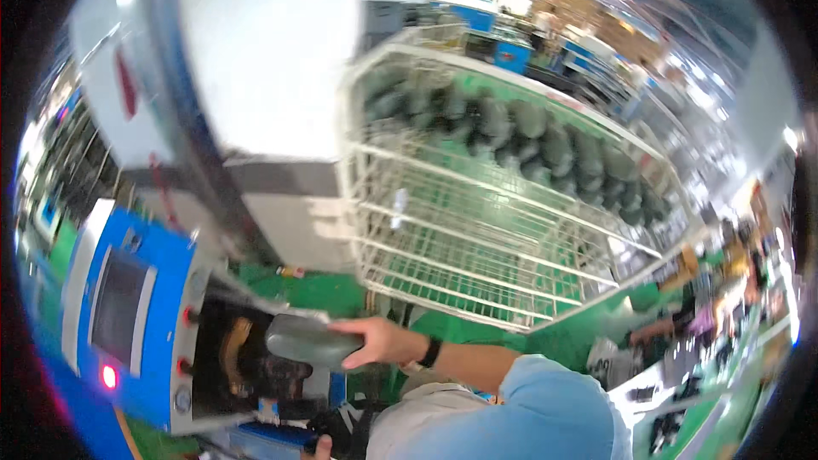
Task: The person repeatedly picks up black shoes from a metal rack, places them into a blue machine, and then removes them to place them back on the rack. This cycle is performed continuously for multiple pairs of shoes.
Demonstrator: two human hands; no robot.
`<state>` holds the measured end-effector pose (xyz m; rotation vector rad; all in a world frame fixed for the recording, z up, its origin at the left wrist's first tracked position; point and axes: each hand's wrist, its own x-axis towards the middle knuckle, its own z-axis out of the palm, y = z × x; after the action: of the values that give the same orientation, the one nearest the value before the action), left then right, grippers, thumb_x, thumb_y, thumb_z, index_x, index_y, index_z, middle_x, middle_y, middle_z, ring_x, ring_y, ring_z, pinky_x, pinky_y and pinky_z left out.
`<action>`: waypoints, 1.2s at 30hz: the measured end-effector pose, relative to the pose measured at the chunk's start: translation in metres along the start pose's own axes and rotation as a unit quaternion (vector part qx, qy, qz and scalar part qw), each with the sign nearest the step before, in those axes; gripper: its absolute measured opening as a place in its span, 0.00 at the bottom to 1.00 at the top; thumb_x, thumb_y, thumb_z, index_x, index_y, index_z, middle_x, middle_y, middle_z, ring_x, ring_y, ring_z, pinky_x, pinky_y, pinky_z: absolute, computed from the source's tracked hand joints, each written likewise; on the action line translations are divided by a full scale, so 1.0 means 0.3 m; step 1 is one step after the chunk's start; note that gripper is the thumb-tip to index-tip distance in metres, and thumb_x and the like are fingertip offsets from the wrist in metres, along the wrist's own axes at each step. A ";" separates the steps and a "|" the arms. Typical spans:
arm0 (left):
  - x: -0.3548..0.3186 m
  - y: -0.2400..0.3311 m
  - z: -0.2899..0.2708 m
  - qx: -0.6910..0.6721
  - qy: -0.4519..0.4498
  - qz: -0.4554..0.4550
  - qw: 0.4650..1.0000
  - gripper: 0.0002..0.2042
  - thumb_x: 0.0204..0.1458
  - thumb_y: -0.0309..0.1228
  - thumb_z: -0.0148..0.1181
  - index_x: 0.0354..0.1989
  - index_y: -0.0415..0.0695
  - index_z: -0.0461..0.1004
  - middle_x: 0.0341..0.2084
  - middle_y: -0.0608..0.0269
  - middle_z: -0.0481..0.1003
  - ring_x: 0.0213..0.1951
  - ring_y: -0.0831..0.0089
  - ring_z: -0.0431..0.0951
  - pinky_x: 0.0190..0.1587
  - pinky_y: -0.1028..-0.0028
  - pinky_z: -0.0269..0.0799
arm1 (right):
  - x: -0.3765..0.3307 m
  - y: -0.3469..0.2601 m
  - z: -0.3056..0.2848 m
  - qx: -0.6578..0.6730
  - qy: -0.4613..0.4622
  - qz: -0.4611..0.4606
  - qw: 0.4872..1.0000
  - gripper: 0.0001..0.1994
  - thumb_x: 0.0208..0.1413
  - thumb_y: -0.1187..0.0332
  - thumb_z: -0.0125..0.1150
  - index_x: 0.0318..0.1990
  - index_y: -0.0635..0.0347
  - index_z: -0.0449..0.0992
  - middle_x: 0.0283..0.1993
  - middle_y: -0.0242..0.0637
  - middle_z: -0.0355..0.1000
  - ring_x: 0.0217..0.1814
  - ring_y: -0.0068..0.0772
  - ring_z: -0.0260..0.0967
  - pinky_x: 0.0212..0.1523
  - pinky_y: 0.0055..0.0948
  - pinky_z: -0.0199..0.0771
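Dark grey and smooth, the long rounded piece (308, 341) sits in your right hand (377, 342), whose fingers are closed on its near end; the rest of it juts out toward nine o'clock, over the machine's opening. At seven o'clock from that hand, only a bit of your left hand (319, 449) shows at the lower edge, just beside a black item with white marks (348, 424); you cannot tell from here whether its fingers are open or gripping. Your right wrist, at three o'clock, wears a black band (433, 351), with a light blue sleeve (558, 409) farther up at four. Beyond the piece, at nine o'clock, stands the blue machine (166, 285) with its dark screen (119, 311), a lit red lamp (109, 376) and a tan curved part (234, 353) inside its opening. At one o'clock, a white wire rack (511, 202) carries rows of dark grey rounded pieces (554, 152).
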<state>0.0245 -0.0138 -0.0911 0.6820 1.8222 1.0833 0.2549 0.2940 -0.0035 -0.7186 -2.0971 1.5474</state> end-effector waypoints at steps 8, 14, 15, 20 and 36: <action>0.140 0.414 0.402 -0.072 -0.040 -0.020 0.996 0.17 0.58 0.42 0.75 0.49 0.48 0.77 0.41 0.67 0.77 0.43 0.71 0.72 0.49 0.67 0.70 | -0.858 -0.310 -0.894 -0.270 0.651 0.080 0.705 0.41 0.58 0.68 0.74 0.77 0.63 0.61 0.74 0.54 0.68 0.74 0.43 0.69 0.71 0.38 0.69; 0.432 0.446 0.605 0.046 -0.219 0.024 0.974 0.16 0.62 0.39 0.72 0.52 0.43 0.77 0.42 0.61 0.79 0.43 0.68 0.74 0.48 0.65 0.71 | -1.338 -0.391 -1.359 -0.427 0.726 0.184 0.508 0.34 0.59 0.66 0.69 0.73 0.63 0.67 0.58 0.61 0.79 0.58 0.57 0.79 0.59 0.42 0.77; 0.436 0.495 0.653 0.065 -0.240 0.002 0.969 0.16 0.63 0.39 0.71 0.52 0.43 0.77 0.43 0.60 0.80 0.43 0.67 0.75 0.49 0.64 0.72 | -1.377 -0.389 -1.436 -0.423 0.729 0.212 0.495 0.33 0.59 0.64 0.69 0.71 0.63 0.70 0.57 0.61 0.79 0.57 0.59 0.79 0.58 0.44 0.77; 0.521 0.448 0.735 0.148 -0.295 0.177 0.927 0.17 0.68 0.38 0.63 0.59 0.40 0.79 0.48 0.50 0.84 0.47 0.58 0.82 0.50 0.57 0.76 | -1.525 -0.206 -1.728 -0.488 0.681 0.281 0.469 0.28 0.57 0.52 0.71 0.63 0.56 0.80 0.48 0.57 0.82 0.54 0.57 0.81 0.54 0.45 0.78; 0.219 0.420 0.517 -0.113 0.207 0.062 0.970 0.03 0.56 0.25 0.66 0.35 0.39 0.79 0.31 0.67 0.77 0.37 0.77 0.73 0.44 0.73 0.70 | -1.409 -0.161 -1.850 -0.651 0.515 0.261 0.492 0.22 0.74 0.58 0.52 0.69 0.58 0.74 0.64 0.54 0.75 0.66 0.48 0.73 0.65 0.42 0.71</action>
<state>0.1343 0.1586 -0.0421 0.4608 1.9755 1.5831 0.9170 0.4205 0.1824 -2.1311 -1.5720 -0.8322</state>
